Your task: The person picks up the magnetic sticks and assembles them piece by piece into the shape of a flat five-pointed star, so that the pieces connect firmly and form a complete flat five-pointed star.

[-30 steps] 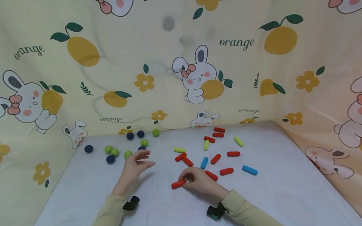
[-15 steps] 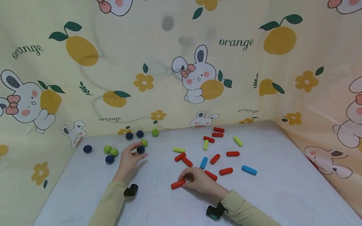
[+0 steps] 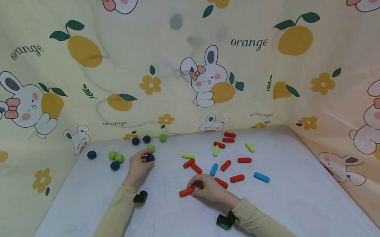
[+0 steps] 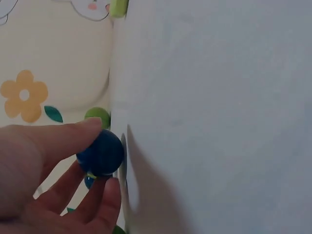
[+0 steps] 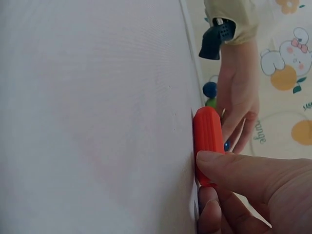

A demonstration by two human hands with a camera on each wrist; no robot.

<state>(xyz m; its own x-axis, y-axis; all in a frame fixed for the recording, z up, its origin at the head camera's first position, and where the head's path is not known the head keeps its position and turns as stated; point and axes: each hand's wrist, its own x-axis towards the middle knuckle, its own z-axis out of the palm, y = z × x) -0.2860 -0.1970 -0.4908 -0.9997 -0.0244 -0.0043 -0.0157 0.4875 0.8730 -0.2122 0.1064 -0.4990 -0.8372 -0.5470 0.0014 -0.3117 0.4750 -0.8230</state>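
My left hand (image 3: 139,165) pinches a dark blue ball (image 3: 150,158) at the back left of the table. In the left wrist view the thumb lies along one side of the blue ball (image 4: 103,153), with fingertips at the other side. A green ball (image 3: 151,148) sits just behind it. My right hand (image 3: 209,190) holds the end of a short red stick (image 3: 186,192) near the middle of the table. The right wrist view shows the ridged red stick (image 5: 208,131) between thumb and fingers, close along the white tabletop.
More blue balls (image 3: 115,166) and green balls (image 3: 119,158) lie at the left and back. Right of centre are scattered several red sticks (image 3: 237,178), blue sticks (image 3: 261,177) and yellow-green sticks (image 3: 250,147). A patterned curtain (image 3: 174,76) hangs behind the white table (image 3: 163,221).
My left hand has reached away from me and taken hold of the dark blue ball, which has since shifted slightly right. The right hand stays in place with the red stick.
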